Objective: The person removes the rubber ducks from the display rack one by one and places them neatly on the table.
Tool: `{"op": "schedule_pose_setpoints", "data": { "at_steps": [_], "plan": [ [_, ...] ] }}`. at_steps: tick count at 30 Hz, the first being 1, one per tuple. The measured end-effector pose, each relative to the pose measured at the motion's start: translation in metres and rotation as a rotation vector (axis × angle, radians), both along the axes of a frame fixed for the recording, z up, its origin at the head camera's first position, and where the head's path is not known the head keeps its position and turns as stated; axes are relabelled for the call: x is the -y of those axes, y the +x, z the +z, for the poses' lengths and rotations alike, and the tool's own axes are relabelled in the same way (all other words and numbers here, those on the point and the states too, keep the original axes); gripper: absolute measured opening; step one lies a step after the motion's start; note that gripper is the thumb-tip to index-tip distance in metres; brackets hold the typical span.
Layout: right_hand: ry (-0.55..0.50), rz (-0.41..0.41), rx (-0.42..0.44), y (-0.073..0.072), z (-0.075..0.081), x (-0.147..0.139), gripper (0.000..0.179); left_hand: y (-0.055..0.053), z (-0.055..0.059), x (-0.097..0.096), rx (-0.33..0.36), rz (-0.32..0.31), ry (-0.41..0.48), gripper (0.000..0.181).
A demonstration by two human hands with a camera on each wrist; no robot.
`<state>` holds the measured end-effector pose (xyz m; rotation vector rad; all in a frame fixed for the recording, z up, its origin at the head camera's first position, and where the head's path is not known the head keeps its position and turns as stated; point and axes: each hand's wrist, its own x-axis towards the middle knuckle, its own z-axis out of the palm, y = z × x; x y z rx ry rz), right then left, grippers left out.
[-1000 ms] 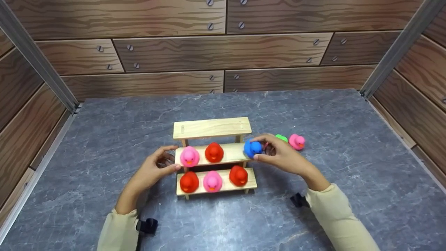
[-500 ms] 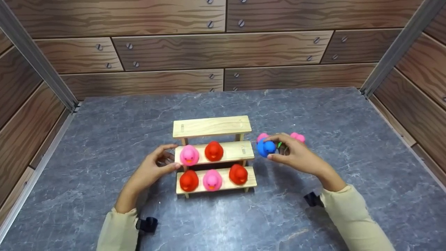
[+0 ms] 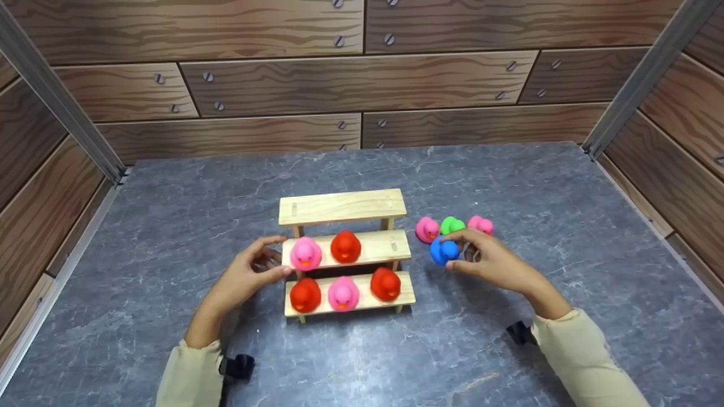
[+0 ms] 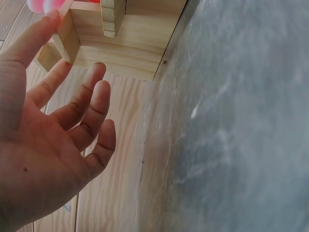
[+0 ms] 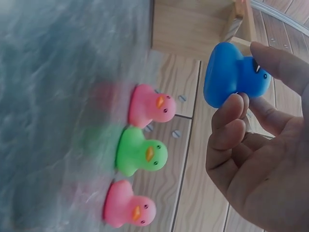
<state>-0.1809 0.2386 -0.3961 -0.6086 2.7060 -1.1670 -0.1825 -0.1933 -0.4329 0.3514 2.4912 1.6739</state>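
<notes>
My right hand [image 3: 492, 260] pinches a blue rubber duck [image 3: 444, 250] between thumb and fingers. In the right wrist view the duck [image 5: 227, 75] is held apart from the tabletop. My left hand [image 3: 249, 274] holds the left end of the middle board of a three-step wooden rack [image 3: 342, 207], thumb at one edge and index finger at the other; its remaining fingers hang loose [image 4: 91, 113]. On the middle step sit a pink duck [image 3: 305, 254] and a red duck [image 3: 345, 247]. The bottom step bears a red [image 3: 305, 295], a pink [image 3: 343, 294] and another red duck [image 3: 386, 284].
Right of the rack, behind the blue duck, a pink duck [image 3: 427, 229], a green duck [image 3: 452, 225] and another pink duck [image 3: 480, 224] stand in a row on the grey marbled tabletop [image 3: 362, 362]. Wood-patterned walls [image 3: 362, 82] enclose the back and sides.
My right hand has carried the blue duck from the right end of the middle step rightward off the rack, to in front of the duck row. The left hand has stayed at the rack.
</notes>
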Motion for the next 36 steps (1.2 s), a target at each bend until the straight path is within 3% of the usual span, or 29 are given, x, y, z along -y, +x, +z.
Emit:
{"op": "schedule_pose_setpoints", "data": {
  "at_steps": [11, 19, 36],
  "plan": [
    [0.026, -0.007, 0.009, -0.001, -0.010, -0.009, 0.041, 0.000, 0.000, 0.000, -0.009, -0.003, -0.010, 0.053],
    [0.079, -0.007, 0.063, -0.005, -0.013, -0.007, 0.042, 0.000, 0.001, 0.000, -0.001, -0.006, -0.010, 0.052],
    [0.155, 0.060, 0.044, -0.020, -0.024, 0.002, 0.040, 0.001, 0.000, 0.001, 0.013, -0.004, -0.016, 0.054]
  ]
}}
